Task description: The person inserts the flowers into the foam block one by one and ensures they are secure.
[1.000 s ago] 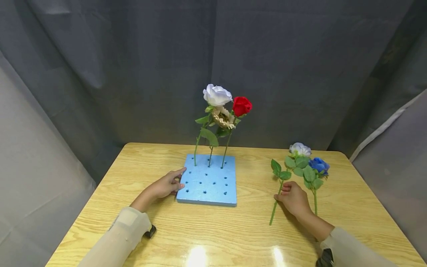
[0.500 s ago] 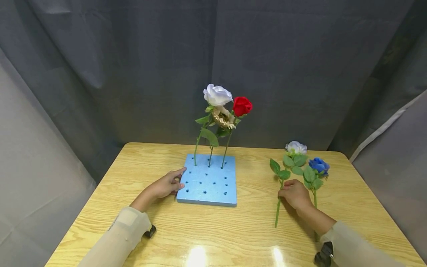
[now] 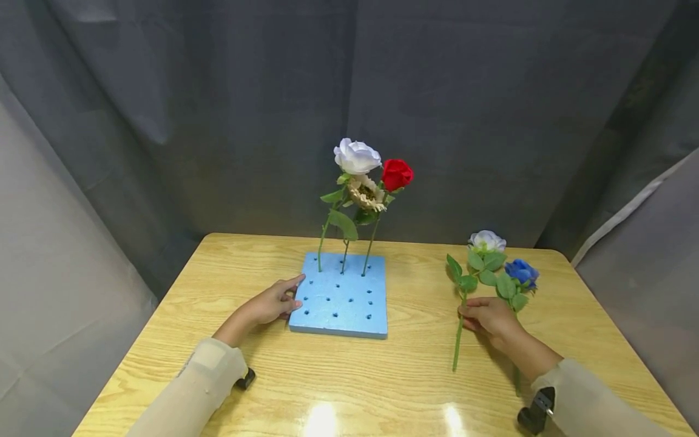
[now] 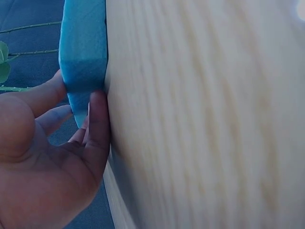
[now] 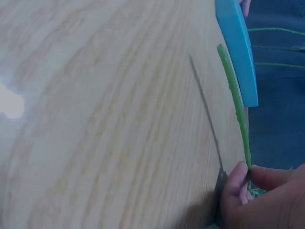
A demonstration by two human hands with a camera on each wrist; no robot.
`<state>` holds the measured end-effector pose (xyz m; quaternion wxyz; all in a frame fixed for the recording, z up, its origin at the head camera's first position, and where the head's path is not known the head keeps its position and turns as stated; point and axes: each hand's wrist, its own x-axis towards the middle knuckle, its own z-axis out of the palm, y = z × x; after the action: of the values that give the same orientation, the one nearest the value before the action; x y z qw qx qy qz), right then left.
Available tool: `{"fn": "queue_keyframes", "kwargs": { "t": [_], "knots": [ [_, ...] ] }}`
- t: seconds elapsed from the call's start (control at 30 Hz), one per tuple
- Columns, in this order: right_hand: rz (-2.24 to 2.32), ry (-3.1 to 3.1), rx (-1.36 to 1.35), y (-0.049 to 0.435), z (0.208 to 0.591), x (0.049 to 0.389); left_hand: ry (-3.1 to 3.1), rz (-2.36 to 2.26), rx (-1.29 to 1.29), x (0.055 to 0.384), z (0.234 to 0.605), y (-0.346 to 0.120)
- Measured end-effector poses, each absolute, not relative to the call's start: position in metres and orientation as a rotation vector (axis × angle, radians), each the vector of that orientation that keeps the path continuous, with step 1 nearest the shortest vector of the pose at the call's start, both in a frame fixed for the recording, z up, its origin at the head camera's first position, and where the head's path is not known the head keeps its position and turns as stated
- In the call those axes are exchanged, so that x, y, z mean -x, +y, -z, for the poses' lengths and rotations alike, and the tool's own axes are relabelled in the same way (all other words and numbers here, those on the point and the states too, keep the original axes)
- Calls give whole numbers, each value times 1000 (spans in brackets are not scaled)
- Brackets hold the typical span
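My left hand [image 3: 271, 303] grips the left edge of a light blue foam board [image 3: 349, 303] dotted with holes. In the left wrist view, fingers [image 4: 97, 119] sit against the board's side, low at the tabletop. Standing in the board's back holes are a white rose [image 3: 357, 156], a red rose [image 3: 397, 175] and a beige daisy-like flower [image 3: 364, 193]. My right hand [image 3: 491, 318] pinches the green stem [image 5: 236, 102] of a pale lavender-white rose [image 3: 488, 241] between thumb and fingers. A shadow lies apart from that stem on the table.
A blue rose [image 3: 521, 272] lies on the wooden table [image 3: 246, 261] at the right, its stem passing under my right forearm. Dark grey curtains [image 3: 262, 121] hang behind the table, with lighter cloth at both sides.
My right hand has shifted slightly right with the lavender-white rose, and the stem's lower end has swung right, making it more upright in view. The left hand and board have stayed put.
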<state>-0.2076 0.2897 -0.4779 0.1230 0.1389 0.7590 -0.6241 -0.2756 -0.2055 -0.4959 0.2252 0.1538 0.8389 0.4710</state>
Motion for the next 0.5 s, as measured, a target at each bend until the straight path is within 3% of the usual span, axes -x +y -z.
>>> {"fn": "queue_keyframes", "kwargs": {
  "t": [0.5],
  "knots": [
    [2058, 1969, -382, 286, 476, 208, 2326, -1282, -408, 276, 497, -206]
  ]
}}
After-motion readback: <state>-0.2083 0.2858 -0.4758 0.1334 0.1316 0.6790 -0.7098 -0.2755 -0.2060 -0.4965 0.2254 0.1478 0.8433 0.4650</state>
